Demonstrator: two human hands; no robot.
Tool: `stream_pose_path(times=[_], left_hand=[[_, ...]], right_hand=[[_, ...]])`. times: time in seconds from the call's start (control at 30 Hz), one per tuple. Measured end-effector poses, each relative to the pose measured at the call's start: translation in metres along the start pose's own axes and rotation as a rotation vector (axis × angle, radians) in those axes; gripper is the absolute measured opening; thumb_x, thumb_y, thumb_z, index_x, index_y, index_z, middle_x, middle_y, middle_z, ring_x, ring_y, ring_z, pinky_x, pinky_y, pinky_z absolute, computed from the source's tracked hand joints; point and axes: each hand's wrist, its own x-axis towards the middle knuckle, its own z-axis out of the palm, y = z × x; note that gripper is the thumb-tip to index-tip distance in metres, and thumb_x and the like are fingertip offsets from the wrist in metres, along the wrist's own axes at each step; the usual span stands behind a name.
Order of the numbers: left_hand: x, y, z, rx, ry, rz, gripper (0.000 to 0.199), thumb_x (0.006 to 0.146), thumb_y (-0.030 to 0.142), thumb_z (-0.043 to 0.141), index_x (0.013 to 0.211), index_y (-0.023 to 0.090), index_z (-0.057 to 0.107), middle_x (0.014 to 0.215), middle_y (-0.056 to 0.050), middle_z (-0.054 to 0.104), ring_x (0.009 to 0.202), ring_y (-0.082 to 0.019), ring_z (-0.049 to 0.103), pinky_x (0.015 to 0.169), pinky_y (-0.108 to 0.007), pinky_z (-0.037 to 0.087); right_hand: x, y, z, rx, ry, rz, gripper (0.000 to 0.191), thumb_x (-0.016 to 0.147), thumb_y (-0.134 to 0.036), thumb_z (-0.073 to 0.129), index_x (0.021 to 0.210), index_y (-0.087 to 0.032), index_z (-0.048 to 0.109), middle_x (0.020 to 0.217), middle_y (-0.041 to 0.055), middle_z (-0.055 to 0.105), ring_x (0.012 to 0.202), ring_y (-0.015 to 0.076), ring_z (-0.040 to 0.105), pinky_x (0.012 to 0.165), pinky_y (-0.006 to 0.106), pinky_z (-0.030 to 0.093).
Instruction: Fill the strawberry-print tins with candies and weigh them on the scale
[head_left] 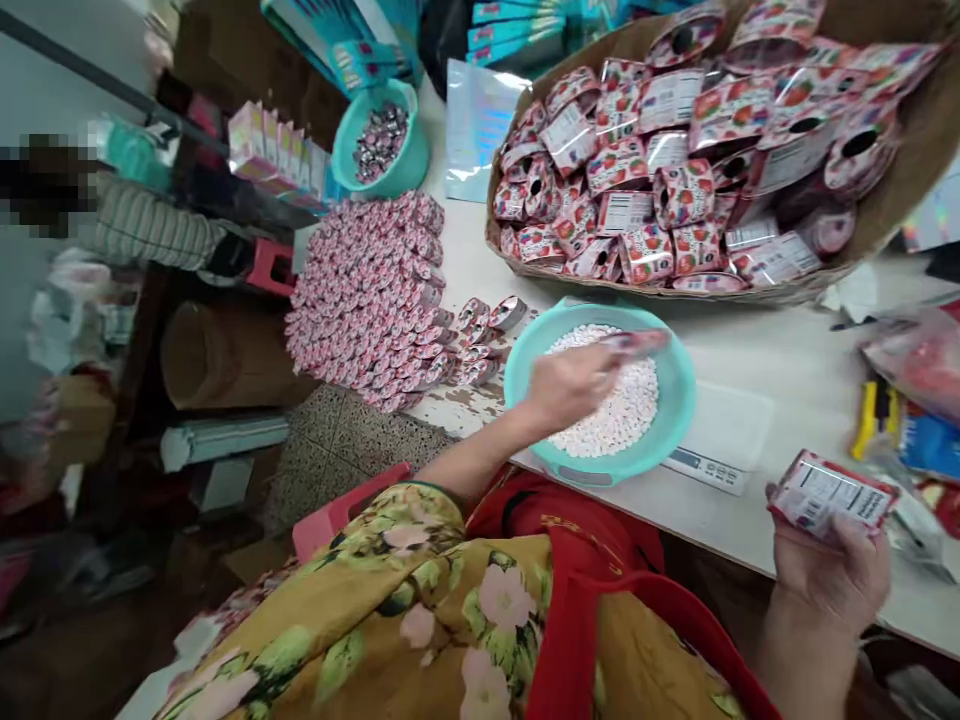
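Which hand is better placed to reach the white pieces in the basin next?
Likely the left hand, over the basin and white pieces, gripping a blurred reddish item. The right hand is off to the side, holding a printed packet.

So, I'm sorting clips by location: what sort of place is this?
Probably a packing workshop, perhaps for sweets: a basin of white pieces, a cardboard box heaped with strawberry-print packages, and a packed block of similar ones.

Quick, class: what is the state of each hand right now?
Left hand: closed on a blurred pink item, over the basin.
Right hand: holding a printed packet.
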Motion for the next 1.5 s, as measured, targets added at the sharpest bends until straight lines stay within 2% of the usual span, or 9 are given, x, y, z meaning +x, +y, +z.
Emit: stream_pose_path(times=[0.17,0.37,0.57,0.73,0.87,1.03,1.2,1.33,1.5], left_hand=[[-0.073,-0.101,-0.121,0.752,-0.173,-0.474,0.030,0.092,0.046,0.058,0.097,0.022,0.075,0.077,-0.013,0.072,0.078,-0.030,0.068,0.071,-0.035,0.044],[-0.098,-0.183,-0.089,0.879,-0.327,-0.701,0.039,0.100,0.033,0.041,0.125,0.014,0.064,0.106,-0.022,0.073,0.094,-0.033,0.069,0.074,-0.034,0.041],[-0.055,-0.155,-0.039,0.462,-0.027,-0.289,0.038,0.104,0.040,0.038,0.106,0.018,0.069,0.100,-0.015,0.073,0.092,-0.024,0.065,0.084,-0.032,0.043],[0.028,-0.126,0.070,0.346,-0.301,0.007,0.043,0.096,0.044,0.057,0.131,0.020,0.063,0.150,-0.016,0.050,0.140,-0.035,0.040,0.115,-0.049,0.029],[0.005,-0.100,0.122,0.435,-0.518,0.121,0.051,0.099,0.052,0.044,0.139,0.022,0.058,0.149,-0.015,0.048,0.136,-0.037,0.040,0.112,-0.053,0.030],[-0.056,-0.098,0.089,0.500,-0.744,0.357,0.045,0.096,0.047,0.047,0.130,0.021,0.062,0.131,-0.016,0.060,0.119,-0.037,0.051,0.098,-0.051,0.040],[-0.039,-0.131,0.049,0.648,-0.845,0.266,0.037,0.095,0.035,0.051,0.127,0.020,0.063,0.130,-0.018,0.061,0.111,-0.035,0.060,0.084,-0.043,0.046],[-0.015,-0.140,0.049,0.349,-0.584,-0.074,0.024,0.090,0.035,0.061,0.105,0.018,0.069,0.103,-0.011,0.070,0.093,-0.026,0.065,0.078,-0.034,0.048],[-0.023,-0.101,0.048,-0.694,-0.130,-0.411,0.028,0.081,0.045,0.068,0.086,0.019,0.061,0.065,0.003,0.057,0.051,-0.010,0.050,0.054,-0.023,0.041]], right_hand=[[0.001,-0.003,0.042,0.060,0.031,0.019,0.050,0.049,-0.019,0.068,0.095,-0.037,0.074,0.112,0.0017,0.070,0.111,0.0319,0.067,0.107,0.069,0.045],[0.003,0.016,0.089,0.076,-0.094,0.036,0.045,0.050,-0.026,0.081,0.095,-0.026,0.070,0.099,-0.0013,0.069,0.089,0.0193,0.067,0.090,0.048,0.058],[-0.021,0.058,0.109,-0.252,-0.097,-0.159,0.060,0.053,-0.036,0.091,0.107,-0.021,0.069,0.102,0.0027,0.070,0.092,0.0197,0.067,0.097,0.044,0.056],[-0.038,0.092,0.116,-0.484,0.041,-0.492,0.053,0.066,-0.047,0.085,0.106,-0.019,0.067,0.099,0.0038,0.066,0.093,0.0196,0.066,0.097,0.041,0.056],[-0.034,0.108,0.114,-0.554,0.062,-0.640,0.054,0.071,-0.051,0.080,0.110,-0.017,0.065,0.101,0.0055,0.065,0.094,0.0196,0.066,0.092,0.040,0.056],[-0.027,0.114,0.113,-0.588,0.091,-0.603,0.053,0.074,-0.052,0.078,0.113,-0.018,0.065,0.103,0.0065,0.066,0.095,0.0205,0.066,0.092,0.039,0.055],[-0.027,0.104,0.121,-0.652,0.007,-0.558,0.047,0.077,-0.046,0.075,0.112,-0.017,0.066,0.106,0.0088,0.068,0.100,0.0227,0.067,0.096,0.040,0.054],[-0.029,0.094,0.128,-0.738,-0.176,-0.473,0.045,0.075,-0.040,0.070,0.114,-0.018,0.067,0.112,0.0095,0.070,0.105,0.0242,0.067,0.100,0.041,0.053],[-0.037,0.093,0.143,-0.857,-0.427,-0.400,0.041,0.069,-0.031,0.070,0.109,-0.020,0.071,0.110,0.0095,0.071,0.105,0.0268,0.066,0.099,0.042,0.052]])
